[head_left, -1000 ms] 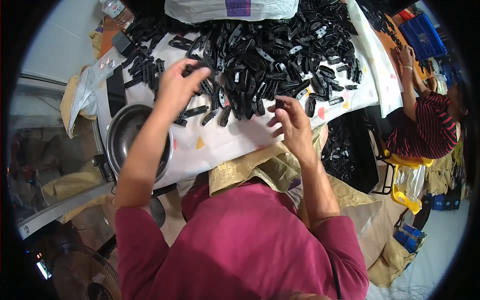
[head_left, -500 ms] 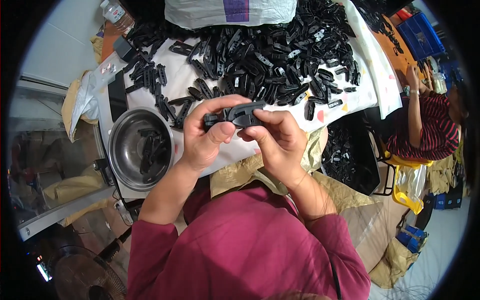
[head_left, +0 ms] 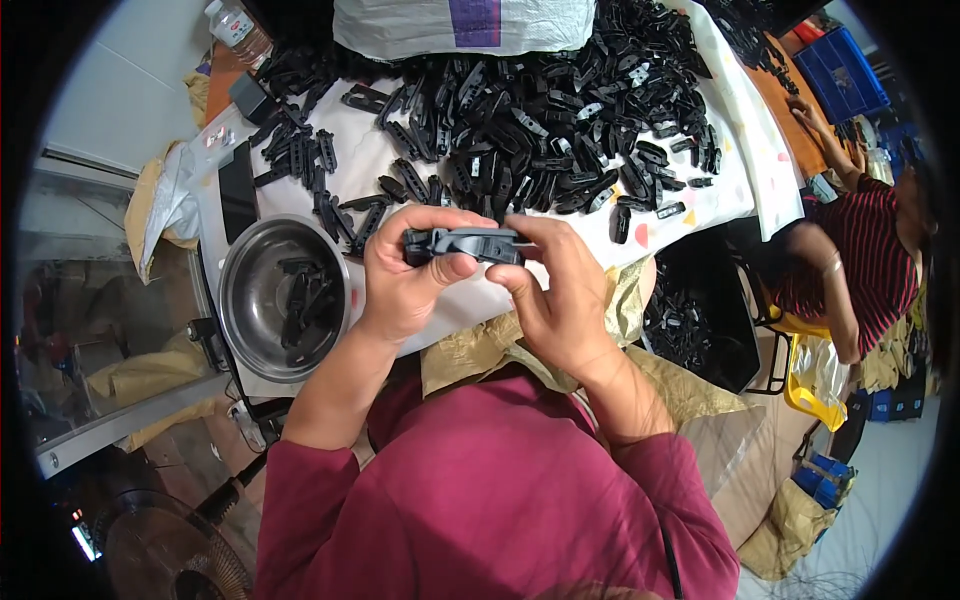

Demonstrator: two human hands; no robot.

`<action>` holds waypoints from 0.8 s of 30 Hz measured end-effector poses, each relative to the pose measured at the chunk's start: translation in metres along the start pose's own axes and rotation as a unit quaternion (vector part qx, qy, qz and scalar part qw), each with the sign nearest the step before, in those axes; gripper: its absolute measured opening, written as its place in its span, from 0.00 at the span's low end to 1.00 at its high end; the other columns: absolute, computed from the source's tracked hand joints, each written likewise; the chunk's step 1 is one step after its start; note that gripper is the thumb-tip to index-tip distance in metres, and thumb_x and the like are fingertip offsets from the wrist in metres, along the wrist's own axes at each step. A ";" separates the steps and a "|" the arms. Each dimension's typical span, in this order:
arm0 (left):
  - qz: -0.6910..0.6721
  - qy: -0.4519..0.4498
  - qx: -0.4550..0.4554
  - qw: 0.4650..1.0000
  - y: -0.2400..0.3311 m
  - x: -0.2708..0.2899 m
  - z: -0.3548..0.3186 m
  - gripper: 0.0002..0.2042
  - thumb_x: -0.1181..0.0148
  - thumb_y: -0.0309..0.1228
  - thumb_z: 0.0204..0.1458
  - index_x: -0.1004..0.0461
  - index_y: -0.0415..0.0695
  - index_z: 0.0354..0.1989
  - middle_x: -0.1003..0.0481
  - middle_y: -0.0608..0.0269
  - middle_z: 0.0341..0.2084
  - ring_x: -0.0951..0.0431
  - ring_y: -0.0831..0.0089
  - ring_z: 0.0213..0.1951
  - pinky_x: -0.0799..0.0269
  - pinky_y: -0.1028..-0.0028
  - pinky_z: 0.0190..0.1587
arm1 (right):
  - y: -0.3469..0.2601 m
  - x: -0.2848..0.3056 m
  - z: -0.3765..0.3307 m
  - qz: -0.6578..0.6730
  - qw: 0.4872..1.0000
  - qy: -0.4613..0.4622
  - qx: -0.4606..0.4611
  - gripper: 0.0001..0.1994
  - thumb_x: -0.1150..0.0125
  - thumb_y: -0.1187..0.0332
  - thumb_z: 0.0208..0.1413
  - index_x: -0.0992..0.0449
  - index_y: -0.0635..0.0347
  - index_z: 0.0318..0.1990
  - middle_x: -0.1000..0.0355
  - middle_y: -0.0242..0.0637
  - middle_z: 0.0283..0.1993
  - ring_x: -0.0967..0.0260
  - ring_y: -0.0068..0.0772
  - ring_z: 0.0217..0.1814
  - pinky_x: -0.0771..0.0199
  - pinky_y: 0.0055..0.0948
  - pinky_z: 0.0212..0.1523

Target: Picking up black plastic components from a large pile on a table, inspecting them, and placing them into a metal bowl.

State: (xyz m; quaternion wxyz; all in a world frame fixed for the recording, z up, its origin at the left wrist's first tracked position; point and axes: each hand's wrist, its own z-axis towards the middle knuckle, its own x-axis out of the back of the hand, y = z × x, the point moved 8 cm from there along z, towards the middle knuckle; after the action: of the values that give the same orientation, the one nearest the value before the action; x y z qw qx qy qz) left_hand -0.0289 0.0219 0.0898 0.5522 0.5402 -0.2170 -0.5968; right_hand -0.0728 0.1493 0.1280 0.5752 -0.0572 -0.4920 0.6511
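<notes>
Both hands have come back from the heap and now meet at the middle of the view, over the near edge of the white-covered surface (head_left: pixel 690 215). The left hand (head_left: pixel 405 285) and right hand (head_left: pixel 560 300) pinch one long black plastic clip part (head_left: pixel 465 243) between thumbs and fingers, ends gripped (it looks like two pieces being pressed together). The pile of black plastic parts (head_left: pixel 560 120) lies at twelve o'clock, the round steel bowl (head_left: pixel 250 300) at nine o'clock.

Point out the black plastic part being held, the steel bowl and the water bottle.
black plastic part (head_left: pixel 468 243): head view, its middle, between both hands.
steel bowl (head_left: pixel 240 300): head view, bare inner wall.
water bottle (head_left: pixel 232 20): head view, its body.
</notes>
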 end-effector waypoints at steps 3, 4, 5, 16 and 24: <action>-0.041 0.007 0.078 0.996 -0.009 0.006 0.000 0.17 0.35 0.32 0.43 0.32 0.40 0.39 0.26 0.56 0.35 0.26 0.73 0.36 0.30 0.76 0.41 | 0.007 -0.009 -0.007 -0.030 0.998 -0.040 -0.028 0.21 0.33 0.65 0.42 0.32 0.66 0.42 0.31 0.46 0.39 0.30 0.36 0.34 0.29 0.26 0.31; -0.047 0.015 0.124 0.991 -0.019 0.017 -0.001 0.17 0.38 0.35 0.46 0.33 0.41 0.41 0.26 0.58 0.33 0.27 0.75 0.32 0.31 0.78 0.37 | 0.015 -0.014 -0.003 0.009 0.999 -0.053 -0.005 0.22 0.33 0.61 0.42 0.31 0.64 0.42 0.30 0.43 0.35 0.30 0.37 0.30 0.31 0.29 0.28; -0.115 0.099 0.160 0.975 -0.028 0.030 -0.002 0.12 0.41 0.33 0.48 0.32 0.42 0.38 0.26 0.59 0.32 0.28 0.73 0.30 0.31 0.75 0.34 | 0.028 -0.016 -0.002 0.013 0.998 -0.055 -0.001 0.22 0.33 0.61 0.42 0.31 0.64 0.42 0.30 0.43 0.35 0.30 0.37 0.30 0.31 0.29 0.28; 0.654 -0.024 0.058 0.754 0.007 0.106 0.047 0.07 0.41 0.27 0.42 0.25 0.43 0.31 0.27 0.60 0.26 0.26 0.67 0.28 0.31 0.73 0.32 | 0.098 -0.060 -0.038 -0.252 0.952 -0.139 -0.105 0.16 0.38 0.62 0.42 0.30 0.58 0.38 0.33 0.39 0.29 0.31 0.43 0.33 0.31 0.37 0.29; 0.815 -0.152 0.245 0.503 -0.018 0.102 0.035 0.10 0.38 0.35 0.36 0.24 0.41 0.24 0.25 0.51 0.25 0.24 0.56 0.33 0.29 0.63 0.37 | 0.115 -0.029 -0.048 -0.225 0.955 -0.091 -0.170 0.11 0.43 0.68 0.45 0.32 0.60 0.37 0.29 0.46 0.33 0.31 0.49 0.34 0.31 0.40 0.33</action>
State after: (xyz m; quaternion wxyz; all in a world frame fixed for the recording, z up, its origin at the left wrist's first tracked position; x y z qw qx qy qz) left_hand -0.0480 -0.0755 0.0442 0.5983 0.1395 -0.7798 0.1205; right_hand -0.1122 0.1702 0.0082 0.6414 0.0176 -0.6457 0.4140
